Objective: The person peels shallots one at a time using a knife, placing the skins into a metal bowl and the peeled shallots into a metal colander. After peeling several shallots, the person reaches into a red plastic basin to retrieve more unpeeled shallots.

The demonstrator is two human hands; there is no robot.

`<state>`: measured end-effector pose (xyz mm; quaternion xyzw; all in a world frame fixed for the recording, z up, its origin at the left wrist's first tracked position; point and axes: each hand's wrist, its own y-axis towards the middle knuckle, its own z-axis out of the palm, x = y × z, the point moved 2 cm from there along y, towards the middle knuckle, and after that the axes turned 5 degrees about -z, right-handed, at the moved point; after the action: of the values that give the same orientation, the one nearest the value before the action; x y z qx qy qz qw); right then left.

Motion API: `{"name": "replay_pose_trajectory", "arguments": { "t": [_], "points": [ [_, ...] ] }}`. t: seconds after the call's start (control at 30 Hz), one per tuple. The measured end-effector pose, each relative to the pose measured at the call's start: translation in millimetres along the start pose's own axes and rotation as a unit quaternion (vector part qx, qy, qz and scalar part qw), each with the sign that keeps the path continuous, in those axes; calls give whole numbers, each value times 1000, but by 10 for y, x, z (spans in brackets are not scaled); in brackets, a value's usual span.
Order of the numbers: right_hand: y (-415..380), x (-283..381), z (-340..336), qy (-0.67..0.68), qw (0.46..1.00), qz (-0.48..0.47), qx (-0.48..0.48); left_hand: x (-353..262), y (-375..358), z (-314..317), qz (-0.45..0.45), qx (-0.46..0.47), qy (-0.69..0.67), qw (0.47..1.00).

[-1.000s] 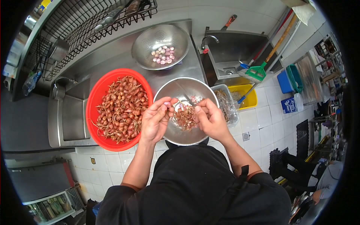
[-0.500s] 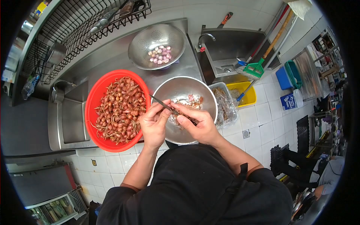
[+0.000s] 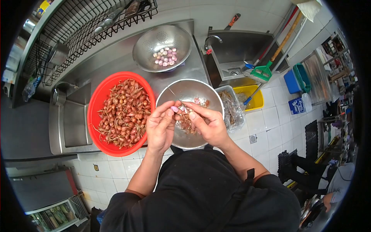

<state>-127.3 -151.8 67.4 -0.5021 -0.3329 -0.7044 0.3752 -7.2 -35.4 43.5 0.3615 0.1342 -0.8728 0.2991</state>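
Observation:
Over the steel bowl [image 3: 166,94], my left hand [image 3: 161,121] pinches a small shallot [image 3: 175,109] whose pinkish-purple flesh shows. My right hand [image 3: 208,125] is closed around a small knife [image 3: 174,94]; its thin blade points up and to the left, and its handle is mostly hidden in the fingers. The fingertips of both hands nearly meet at the shallot. Brown skins [image 3: 188,125] lie in the bowl beneath. To the left, a red basin [image 3: 94,112] is heaped with unpeeled shallots [image 3: 125,112].
Behind the bowl, a steel colander [image 3: 147,42] contains several peeled shallots [image 3: 165,56]. A clear plastic-lined tub [image 3: 235,120] stands right of the bowl, beside a yellow container [image 3: 257,101]. Sinks lie left and right. Another person [image 3: 340,181] is at the far right.
The knife blade has turned from lying across the left fingers to pointing more upward, edge-on. The purple shallot now shows between the left fingertips, and the hands have shifted slightly.

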Motion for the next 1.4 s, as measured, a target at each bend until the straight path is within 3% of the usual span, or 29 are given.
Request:
{"name": "replay_pose_trajectory", "arguments": {
  "t": [0.07, 0.23, 0.3, 0.43, 0.5, 0.6, 0.7, 0.83, 1.0, 1.1, 1.23, 1.3, 1.4],
  "points": [
    [-5, -33, -10, -1, 1000, -7, -8, -28, -4, 49, -37, -19, -41, 998],
    [-13, 3, -15, -26, 999, -35, -29, 27, 8, -53, -23, 8, -31, 999],
    [-42, 2, -35, -10, 1000, 4, 12, 37, 10, -86, -17, 39, -25, 999],
    [-54, -61, -3, -25, 999, -19, 38, -4, -3, -16, 12, 28, 21, 999],
    [-43, 13, 70, -82, 987, -129, 40, -1, -9, -10, 22, 17, 32, 999],
    [-14, -4, 61, -132, 976, -169, 43, 7, -3, -13, 41, 13, 66, 997],
    [-22, 20, 8, -210, 965, -138, 72, -9, -12, -15, 54, 8, 82, 995],
    [-9, 2, 11, -206, 965, -147, 69, 6, -7, -61, 74, 14, 121, 990],
    [18, 17, 11, -78, 991, -107, 2, -36, 36, -8, 43, 8, 70, 997],
    [6, 52, -9, -73, 997, -38, -11, -30, 52, -47, 22, 33, 57, 998],
    [25, -7, -67, -97, 992, -81, -19, -9, 82, -91, 11, 36, 48, 998],
    [28, 15, -100, -67, 996, -29, -51, -9, 114, -101, 8, 41, 36, 998],
    [53, -63, -196, -29, 993, -22, -114, 3, 190, -144, -26, -5, 10, 1000]
  ]
}}
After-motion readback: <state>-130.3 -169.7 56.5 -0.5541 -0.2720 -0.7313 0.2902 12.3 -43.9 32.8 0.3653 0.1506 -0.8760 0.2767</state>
